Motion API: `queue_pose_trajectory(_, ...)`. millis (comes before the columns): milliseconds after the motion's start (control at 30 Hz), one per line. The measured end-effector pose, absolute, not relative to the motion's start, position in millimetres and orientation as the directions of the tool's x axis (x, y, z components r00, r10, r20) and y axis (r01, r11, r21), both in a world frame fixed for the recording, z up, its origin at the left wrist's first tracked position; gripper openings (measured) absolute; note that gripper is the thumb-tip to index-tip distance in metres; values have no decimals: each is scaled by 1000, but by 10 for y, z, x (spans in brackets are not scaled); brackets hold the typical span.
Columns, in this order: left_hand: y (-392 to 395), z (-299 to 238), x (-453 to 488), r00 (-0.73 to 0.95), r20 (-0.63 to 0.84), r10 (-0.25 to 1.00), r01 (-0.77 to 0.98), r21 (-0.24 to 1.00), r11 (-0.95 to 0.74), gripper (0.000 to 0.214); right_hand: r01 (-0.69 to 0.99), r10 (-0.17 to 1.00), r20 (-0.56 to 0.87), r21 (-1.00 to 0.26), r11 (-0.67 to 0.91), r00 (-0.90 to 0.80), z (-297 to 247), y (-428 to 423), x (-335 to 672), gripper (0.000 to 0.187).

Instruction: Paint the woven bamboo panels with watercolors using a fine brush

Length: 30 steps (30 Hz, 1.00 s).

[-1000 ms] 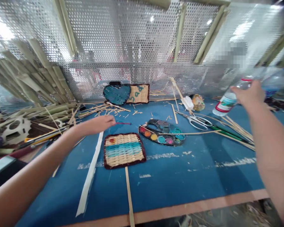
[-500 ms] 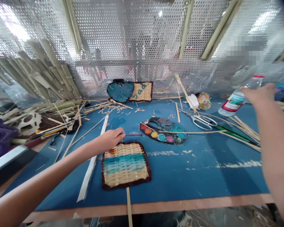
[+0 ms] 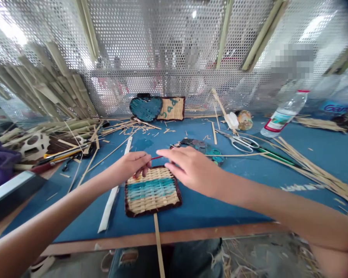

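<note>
Red brush [image 3: 157,157] sits pinched in the left hand [image 3: 132,166], whose fingers are closed around it, and its end pokes out just right of the grip. The woven mat [image 3: 152,193] lies directly below the grip. The right hand [image 3: 193,170] hovers open just beside the brush's end, fingers spread and holding nothing, above the paint palette [image 3: 213,152].

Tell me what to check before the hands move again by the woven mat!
1. Thin red stick gripped: ok, pinched by fingers of the left hand.
2. Right hand free: ok, open, holding nothing.
3. Woven mat flat on the blue table: ok.
4. Stick's tip: cannot tell, hidden behind the right hand.
5. Paint palette in full view: not ok, the right hand covers part.
6. Scissors apart from both hands: ok.
</note>
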<state>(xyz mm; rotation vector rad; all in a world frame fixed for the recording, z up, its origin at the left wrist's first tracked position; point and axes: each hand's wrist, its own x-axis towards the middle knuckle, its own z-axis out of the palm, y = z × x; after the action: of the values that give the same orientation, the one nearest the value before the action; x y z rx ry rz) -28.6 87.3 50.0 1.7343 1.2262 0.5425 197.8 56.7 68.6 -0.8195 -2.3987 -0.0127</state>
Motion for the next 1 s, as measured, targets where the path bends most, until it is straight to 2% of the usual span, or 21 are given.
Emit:
queue_pose_trajectory(133, 684, 531, -180, 471, -87, 878, 487, 855, -176, 37, 567, 373, 545, 242, 787, -751, 413, 709, 1882, 21)
queue_pose_trajectory(200, 610, 569, -159, 500, -71, 863, 496, 840, -219, 34, 545, 271, 560, 405, 734, -783, 333, 850, 1964, 22)
queue_pose_trajectory(233, 579, 603, -165, 517, -73, 853, 499, 835, -231, 33, 534, 234, 566, 448, 717, -790, 311, 904, 2007, 22)
queue_pose_trajectory(300, 524, 703, -210, 543, -73, 837, 515, 816, -264, 33, 538, 214, 592, 448, 715, -777, 311, 961, 2080, 21)
queue_pose_trajectory(367, 484, 832, -290, 540, -44, 841, 578, 746, -332, 35, 583, 285, 647, 305, 753, -707, 374, 959, 2128, 15)
queue_pose_trajectory(400, 472, 893, -339, 524, -26, 851, 634, 679, -369, 35, 618, 371, 676, 160, 770, -637, 424, 943, 2145, 11)
queue_pose_trajectory(467, 471, 970, -454, 467, -7, 884, 774, 485, -406, 36, 618, 585, 659, -224, 753, -473, 539, 905, 2162, 5)
queue_pose_trajectory(533, 493, 948, -588, 407, -37, 913, 882, 275, -382, 40, 493, 738, 550, -552, 672, -390, 628, 876, 2148, 8)
queue_pose_trajectory(600, 507, 821, -732, 362, -136, 922, 929, 136, -345, 47, 336, 797, 453, -737, 587, -399, 650, 865, 2091, 10)
queue_pose_trajectory(667, 475, 638, -861, 349, -253, 902, 937, 95, -336, 58, 248, 800, 392, -807, 536, -455, 600, 866, 1990, 11)
queue_pose_trajectory(733, 384, 471, -939, 384, -272, 882, 923, 81, -377, 73, 230, 786, 353, -824, 518, -507, 505, 869, 1865, 15)
queue_pose_trajectory(867, 115, 314, -879, 476, -134, 869, 873, -51, -486, 78, 284, 782, 347, -793, 539, -517, 310, 858, 1688, 25)
queue_pose_trajectory(1000, -80, 246, -613, 633, -61, 772, 756, -168, -633, 76, 335, 780, 389, -741, 581, -490, 197, 816, 1703, 26)
